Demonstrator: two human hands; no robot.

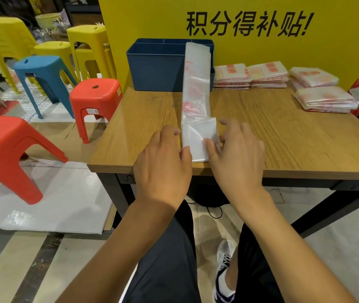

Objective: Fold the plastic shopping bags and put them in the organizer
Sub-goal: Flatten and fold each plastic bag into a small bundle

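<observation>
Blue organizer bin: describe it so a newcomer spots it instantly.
Start at the wooden table, far edge against the yellow wall. The dark blue rectangular plastic organizer bin stands there, left of the folded bag stacks. It is the table's only box, a long clear bag strip draped over it.

left hand, right hand, fingers relaxed

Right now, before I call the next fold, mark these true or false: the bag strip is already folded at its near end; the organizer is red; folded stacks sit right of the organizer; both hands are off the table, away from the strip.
1. The bag strip is folded over at its near end: true.
2. The organizer is red: false, it is dark blue.
3. Stacks of folded bags lie right of the organizer: true.
4. Both hands are away from the strip: false, the left hand and the right hand flank its near end, thumbs on the fold.
</observation>
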